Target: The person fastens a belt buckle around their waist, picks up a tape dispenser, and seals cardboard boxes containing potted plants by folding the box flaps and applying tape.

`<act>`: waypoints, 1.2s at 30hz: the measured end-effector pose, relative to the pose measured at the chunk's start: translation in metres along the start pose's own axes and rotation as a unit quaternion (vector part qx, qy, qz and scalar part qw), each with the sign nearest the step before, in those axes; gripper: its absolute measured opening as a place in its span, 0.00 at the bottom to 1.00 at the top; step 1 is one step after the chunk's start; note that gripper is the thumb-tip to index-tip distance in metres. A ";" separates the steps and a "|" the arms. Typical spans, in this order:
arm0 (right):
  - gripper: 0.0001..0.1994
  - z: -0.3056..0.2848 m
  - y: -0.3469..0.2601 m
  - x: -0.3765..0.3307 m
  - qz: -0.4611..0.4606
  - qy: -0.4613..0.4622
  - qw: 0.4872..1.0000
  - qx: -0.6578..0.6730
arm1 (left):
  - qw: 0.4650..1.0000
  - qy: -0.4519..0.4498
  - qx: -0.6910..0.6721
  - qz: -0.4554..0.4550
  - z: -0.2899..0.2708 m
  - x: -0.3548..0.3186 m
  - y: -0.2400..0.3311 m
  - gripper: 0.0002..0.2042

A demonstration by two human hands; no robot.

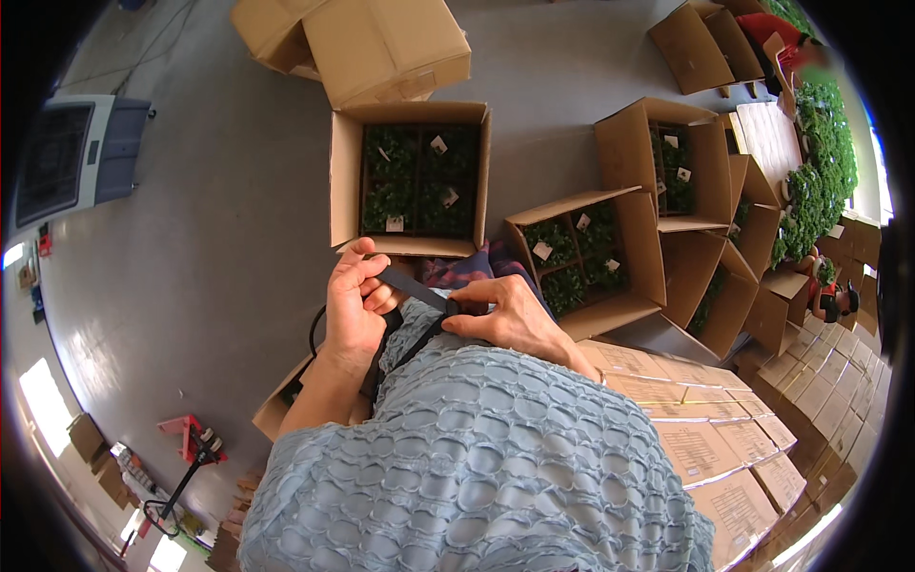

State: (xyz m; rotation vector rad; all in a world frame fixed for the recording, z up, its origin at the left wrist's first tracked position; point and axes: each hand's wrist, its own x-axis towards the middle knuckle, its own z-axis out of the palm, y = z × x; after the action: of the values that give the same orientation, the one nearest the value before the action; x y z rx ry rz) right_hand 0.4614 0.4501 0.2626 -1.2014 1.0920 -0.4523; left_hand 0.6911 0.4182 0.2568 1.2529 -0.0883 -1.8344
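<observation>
A flat black strap (416,288) stretches between my hands in front of my waist. My left hand (353,305) pinches its far left end between thumb and fingers. My right hand (515,316) is closed round the strap's other part, by a small dark buckle-like piece (452,308) that the fingers partly cover. More black strap runs down along my light blue textured top (496,429). Just beyond my hands stands an open cardboard box (345,181) with green leafy plants (391,176) in dividers, several bearing white tags.
To the right are more open boxes (648,276) with plants, and taped cartons (705,458) stacked lower right. Closed cartons (391,48) stand at the far side. A red pallet jack (191,439) is at lower left. Two people (834,300) are among boxes and greenery on the far right.
</observation>
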 end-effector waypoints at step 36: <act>0.11 0.017 0.164 -0.164 0.180 0.530 0.828 0.038 | 0.601 -0.237 0.752 0.133 0.006 0.024 -0.062 0.10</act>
State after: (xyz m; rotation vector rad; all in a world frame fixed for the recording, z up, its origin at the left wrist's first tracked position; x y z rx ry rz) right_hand 0.3614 0.6454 0.1851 -0.5751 2.1774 -0.8967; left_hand 0.6460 0.4364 0.2114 1.4574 -2.3909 -1.5246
